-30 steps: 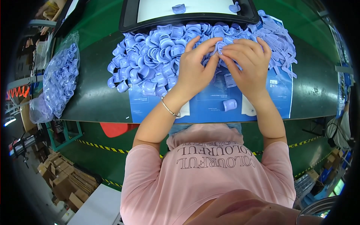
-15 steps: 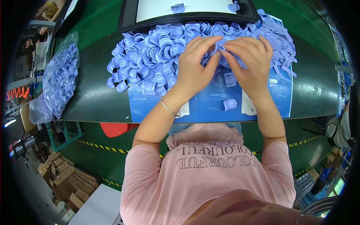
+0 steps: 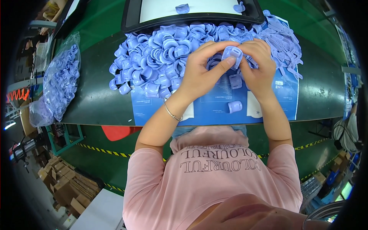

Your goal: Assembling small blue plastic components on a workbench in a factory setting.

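A curved, blue-violet plastic piece with a slot (image 3: 236, 56) is held up between my two hands, its hollow inner side facing me. My left hand (image 3: 203, 67) pinches it, the thumb pressed inside the curve and the fingers behind. At its right edge my right hand (image 3: 258, 63) grips with bent fingers; the fingertips are partly hidden behind the piece. Just below lie two similar loose pieces, one slotted piece (image 3: 235, 81) between my wrists and another curved piece (image 3: 235, 106) nearer the table edge. A large heap of curved pieces (image 3: 161, 57) spreads to the left and behind my hands.
Flat strap-like pieces (image 3: 285, 44) are piled at the right. A black-rimmed tray with a white bottom (image 3: 209, 7) stands at the back, a few pieces in it. Blue printed sheets (image 3: 209, 111) cover the dark table (image 3: 101, 92). A clear bag of pieces (image 3: 63, 82) sits far left.
The piece between my hands has turned, so its broad hollow side now shows instead of a narrow edge. My left thumb has moved onto it, and my right fingers have curled in.
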The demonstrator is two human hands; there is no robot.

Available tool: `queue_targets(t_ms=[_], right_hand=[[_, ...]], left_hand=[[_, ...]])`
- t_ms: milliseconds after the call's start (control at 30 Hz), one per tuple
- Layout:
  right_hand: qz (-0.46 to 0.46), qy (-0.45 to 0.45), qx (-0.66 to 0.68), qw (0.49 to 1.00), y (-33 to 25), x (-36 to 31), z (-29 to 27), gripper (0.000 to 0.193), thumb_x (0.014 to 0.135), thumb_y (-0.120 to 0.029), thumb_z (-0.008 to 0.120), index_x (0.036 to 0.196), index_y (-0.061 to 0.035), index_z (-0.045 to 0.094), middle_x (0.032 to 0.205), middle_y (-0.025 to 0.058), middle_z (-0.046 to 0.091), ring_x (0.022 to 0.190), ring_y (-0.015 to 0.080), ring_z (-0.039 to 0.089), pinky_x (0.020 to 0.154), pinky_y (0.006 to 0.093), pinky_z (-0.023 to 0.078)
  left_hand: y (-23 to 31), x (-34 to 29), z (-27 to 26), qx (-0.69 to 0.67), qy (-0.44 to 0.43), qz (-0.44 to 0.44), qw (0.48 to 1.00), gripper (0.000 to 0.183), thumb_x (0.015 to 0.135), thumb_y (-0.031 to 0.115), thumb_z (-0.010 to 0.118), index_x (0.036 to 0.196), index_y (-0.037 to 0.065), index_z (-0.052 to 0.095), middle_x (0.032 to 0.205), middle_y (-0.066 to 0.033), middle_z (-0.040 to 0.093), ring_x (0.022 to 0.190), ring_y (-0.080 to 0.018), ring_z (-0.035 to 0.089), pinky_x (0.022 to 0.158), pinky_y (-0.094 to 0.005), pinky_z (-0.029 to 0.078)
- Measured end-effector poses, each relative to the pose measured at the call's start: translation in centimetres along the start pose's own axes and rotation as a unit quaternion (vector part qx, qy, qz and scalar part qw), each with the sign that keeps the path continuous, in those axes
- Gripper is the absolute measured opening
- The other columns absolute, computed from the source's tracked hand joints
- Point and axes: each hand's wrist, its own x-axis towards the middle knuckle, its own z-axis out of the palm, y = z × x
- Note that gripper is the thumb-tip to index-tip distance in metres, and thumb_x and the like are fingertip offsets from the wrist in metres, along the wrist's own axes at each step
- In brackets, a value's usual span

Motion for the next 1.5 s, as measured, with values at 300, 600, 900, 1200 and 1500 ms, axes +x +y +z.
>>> queue_targets(t_ms=[300, 600, 900, 1200, 1500], right_hand=[[0.211, -0.04, 0.236, 0.948, 1.1, 0.0, -0.4, 0.012, 0.086, -0.011, 0.061, 0.093, -0.0021, 0.064, 0.09, 0.0064, 0.066, 0.083, 0.0139, 0.06, 0.077, 0.026, 0.043], [0.248, -0.1, 0.449, 0.853, 1.1, 0.3, -0.6, 0.013, 0.092, -0.006, 0.055, 0.103, 0.0011, 0.055, 0.108, 0.0176, 0.062, 0.099, 0.0215, 0.061, 0.087, 0.0311, 0.049], [0.007, -0.048, 0.151, 0.987, -0.5, 0.1, 0.2, 0.011, 0.083, 0.004, 0.061, 0.094, 0.0006, 0.059, 0.1, 0.0155, 0.068, 0.098, 0.0275, 0.066, 0.085, 0.0327, 0.051], [0.014, -0.003, 0.095, 0.995, 0.0, 0.6, -0.2, 0.008, 0.078, 0.004, 0.066, 0.086, 0.0008, 0.065, 0.088, 0.0118, 0.069, 0.081, 0.0244, 0.066, 0.073, 0.0309, 0.052], [0.046, -0.004, 0.053, 0.998, -0.1, 0.7, -0.3, 0.005, 0.078, 0.0, 0.068, 0.081, 0.001, 0.064, 0.082, 0.0107, 0.067, 0.076, 0.0224, 0.065, 0.068, 0.0286, 0.05]], left_hand=[[0.6, -0.4, 0.0, 0.004, -0.046, 0.002, 0.999, 0.02, 0.084, 0.004, 0.063, 0.104, 0.004, 0.065, 0.105, -0.0081, 0.065, 0.11, -0.0211, 0.054, 0.098, -0.039, 0.034], [0.4, 0.1, -0.3, 0.407, -0.064, 0.197, 0.89, 0.018, 0.08, 0.008, 0.062, 0.095, 0.016, 0.064, 0.102, -0.0034, 0.064, 0.118, -0.0252, 0.05, 0.103, -0.0584, 0.005], [-1.1, -0.1, -0.2, -0.063, 0.035, -0.03, 0.997, 0.019, 0.087, 0.004, 0.059, 0.102, -0.002, 0.05, 0.103, -0.0075, 0.056, 0.122, -0.0256, 0.051, 0.101, -0.0358, 0.034], [-0.9, -0.6, -0.4, 0.195, -0.073, 0.08, 0.975, 0.038, 0.089, 0.007, 0.056, 0.117, 0.001, 0.031, 0.096, -0.0049, 0.065, 0.119, -0.0269, 0.053, 0.109, -0.0428, 0.02], [-0.6, -0.6, 0.0, 0.173, -0.054, 0.07, 0.981, 0.044, 0.084, 0.008, 0.058, 0.12, 0.003, 0.034, 0.107, -0.0075, 0.064, 0.121, -0.0249, 0.05, 0.11, -0.0497, 0.006]])
